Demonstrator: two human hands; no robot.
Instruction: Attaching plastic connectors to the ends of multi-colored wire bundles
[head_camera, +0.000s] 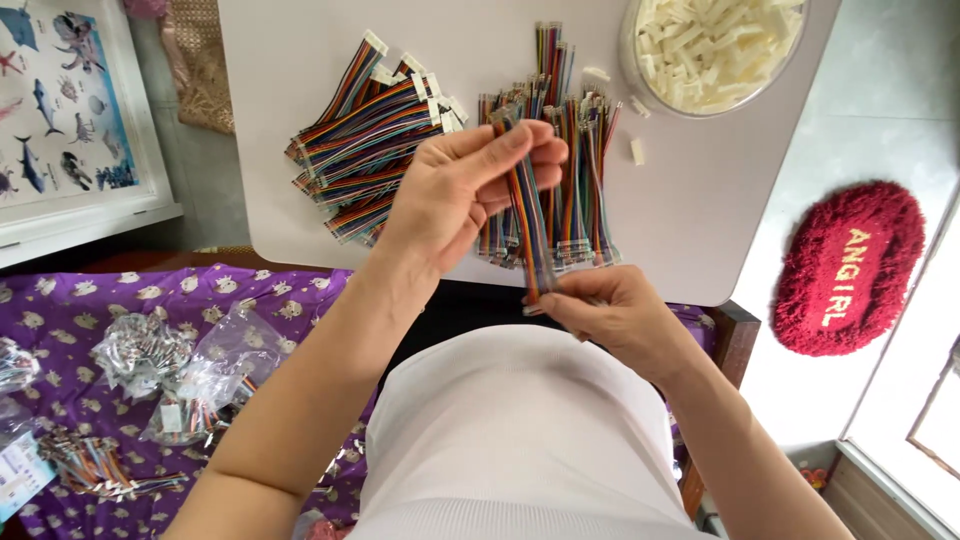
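Both hands (470, 190) pinch rainbow wires (528, 215); bowl (632, 60) holds white connectors (715, 45).

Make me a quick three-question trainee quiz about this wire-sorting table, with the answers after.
1. True or false: both hands grip the same rainbow ribbon cable.
2. Which hand pinches the cable's lower end: left hand or right hand?
3. What fills the clear round tub at the table's far right: A) white plastic connectors, B) screws, C) batteries?

Key:
1. True.
2. The right hand; the left holds the upper end.
3. A.
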